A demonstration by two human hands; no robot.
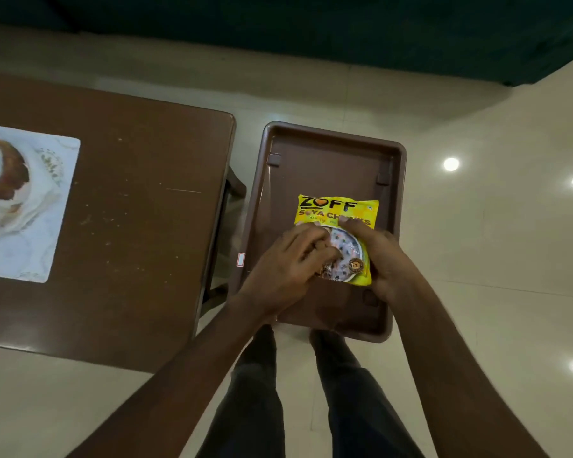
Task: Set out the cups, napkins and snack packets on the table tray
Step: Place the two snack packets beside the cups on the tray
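Head view: the snack packet [336, 209], yellow with dark lettering, lies inside the brown tray [325, 166] at the middle of the frame, in the tray's right half and nearer its lower edge. Both grips are bare hands, and both are on it. The left grip [285, 262] comes in from the lower left with its fingers bent down over the packet's left and lower face, apparently pinching the wrapper. The right grip [381, 256] clasps the packet's right edge, thumb laid across the top.

The packet's long axis runs from the lower to the upper part of the frame, roughly along the tray's own length, with the printed end pointing away from the person. That free end sticks out past both grips toward the upper frame, so any slide or straightening would probably go that way. The right grip sits just beside the tray's right wall, leaving the left side of the tray open.

No cups or napkins show. The tray stands right of the brown table [129, 193], apart from it; a printed mat [30, 200] lies on the table at the left edge of the frame.
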